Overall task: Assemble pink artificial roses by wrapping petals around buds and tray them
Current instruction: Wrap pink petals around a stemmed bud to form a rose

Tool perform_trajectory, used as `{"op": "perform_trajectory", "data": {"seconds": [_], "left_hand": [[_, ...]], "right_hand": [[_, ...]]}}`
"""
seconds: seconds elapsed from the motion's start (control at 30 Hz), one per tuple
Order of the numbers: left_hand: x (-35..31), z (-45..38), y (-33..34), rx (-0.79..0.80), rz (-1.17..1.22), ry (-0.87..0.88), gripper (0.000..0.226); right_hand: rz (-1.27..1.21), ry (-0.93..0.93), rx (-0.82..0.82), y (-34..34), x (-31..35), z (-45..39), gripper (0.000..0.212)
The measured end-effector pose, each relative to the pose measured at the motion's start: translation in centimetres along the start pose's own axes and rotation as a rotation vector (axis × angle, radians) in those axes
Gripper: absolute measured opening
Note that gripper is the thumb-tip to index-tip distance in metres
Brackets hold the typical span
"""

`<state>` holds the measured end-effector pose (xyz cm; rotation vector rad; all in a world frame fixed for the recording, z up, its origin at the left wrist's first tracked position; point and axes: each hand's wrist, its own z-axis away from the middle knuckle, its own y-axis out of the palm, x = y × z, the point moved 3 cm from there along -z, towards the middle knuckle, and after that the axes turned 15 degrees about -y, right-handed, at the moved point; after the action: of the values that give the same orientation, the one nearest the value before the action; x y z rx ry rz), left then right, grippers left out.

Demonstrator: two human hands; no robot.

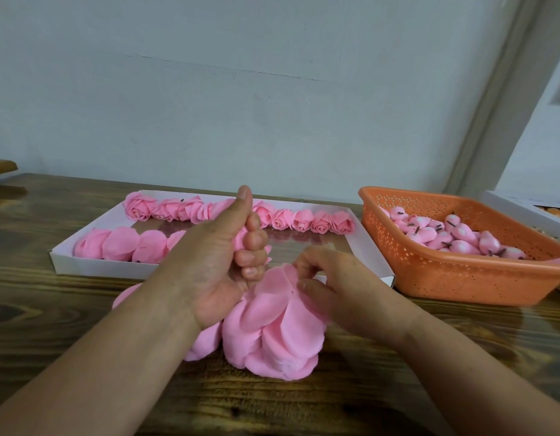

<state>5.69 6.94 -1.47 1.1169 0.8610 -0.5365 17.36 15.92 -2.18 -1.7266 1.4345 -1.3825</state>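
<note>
My left hand [228, 262] is raised over the table with its fingers curled round a pink bud or half-made rose [241, 239], thumb pointing up; most of that piece is hidden in the fist. My right hand [332, 287] pinches the top petal of a stack of loose pink petals [272, 335] lying on the wooden table. Behind them a white tray [93, 268] holds a back row of finished pink roses [300, 220] and a front row of flat petal pieces [121, 243].
An orange perforated basket [461, 278] at the right holds several pink buds [454, 236] with dark stems. A white box edge [523, 209] sits behind it. A pale wall rises behind the table [68, 325]. A wooden object [2, 166] shows at the far left.
</note>
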Motion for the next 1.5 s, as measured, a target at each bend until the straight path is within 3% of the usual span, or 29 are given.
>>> {"op": "perform_trajectory", "data": {"seconds": [0.2, 0.37, 0.47, 0.6, 0.8, 0.9, 0.97, 1.03, 1.17, 1.27, 1.37, 1.5], "left_hand": [[0.0, 0.1, 0.0, -0.001, -0.003, -0.005, 0.029], [0.1, 0.1, 0.1, 0.005, -0.006, -0.013, 0.029], [0.1, 0.2, 0.1, 0.015, 0.001, -0.016, 0.030], [0.0, 0.2, 0.1, 0.035, -0.012, -0.010, 0.031], [0.4, 0.4, 0.3, 0.011, -0.157, 0.017, 0.032], [0.7, 0.7, 0.7, -0.003, -0.321, 0.066, 0.034], [0.9, 1.0, 1.0, -0.028, -0.456, 0.116, 0.037], [1.2, 1.2, 1.4, -0.073, -0.649, 0.167, 0.041], [1.6, 1.4, 1.8, -0.113, -0.883, 0.326, 0.035], [1.8, 1.2, 1.8, -0.137, -0.959, 0.374, 0.066], [2.1, 1.1, 1.8, -0.154, -0.985, 0.400, 0.069], [2.4, 0.9, 1.7, -0.133, -1.029, 0.389, 0.074]], "right_hand": [[-0.017, -0.004, 0.035, 0.2, -0.1, 0.1, 0.016], [0.070, -0.004, -0.096, 0.0, -0.4, 0.1, 0.016], [0.091, 0.014, -0.139, 0.0, -0.6, 0.1, 0.028], [0.076, 0.004, -0.110, -0.1, -0.6, 0.2, 0.009], [0.062, -0.022, -0.031, -0.2, -0.8, 0.1, 0.009], [-0.013, -0.059, -0.213, -1.5, -0.5, 0.2, 0.017], [-0.246, -0.083, -0.413, -2.7, 0.2, 0.5, 0.013], [-0.482, -0.148, -0.502, -3.5, 1.1, 0.8, 0.010], [-0.586, -0.235, -0.428, -4.1, 3.2, 1.4, 0.015], [-0.518, -0.188, -0.351, -4.1, 3.7, 1.5, 0.028], [-0.540, -0.106, -0.301, -4.0, 3.5, 1.5, 0.042], [-0.573, -0.116, -0.185, -3.6, 3.8, 1.4, 0.029]]}}
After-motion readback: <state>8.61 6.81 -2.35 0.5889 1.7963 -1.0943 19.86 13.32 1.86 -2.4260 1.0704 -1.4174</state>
